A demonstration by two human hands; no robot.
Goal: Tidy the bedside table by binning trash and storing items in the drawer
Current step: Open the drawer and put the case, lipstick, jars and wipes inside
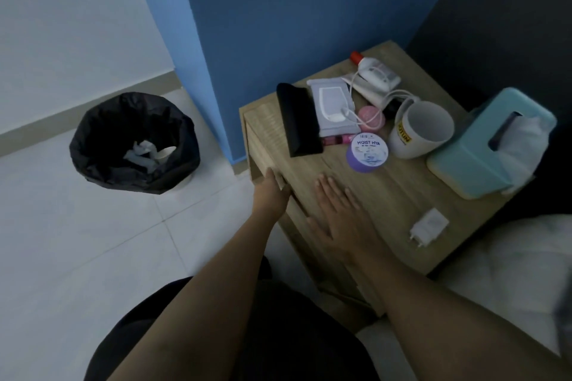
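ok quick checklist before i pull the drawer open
1. Left hand at the drawer front: ok
2. Firm grip on it: cannot tell from this angle
3. Right hand flat on the table, steadying: ok
4. Black case back from the drawer-side edge: cannot tell, it lies close to it
5. Bin open beside the table: ok
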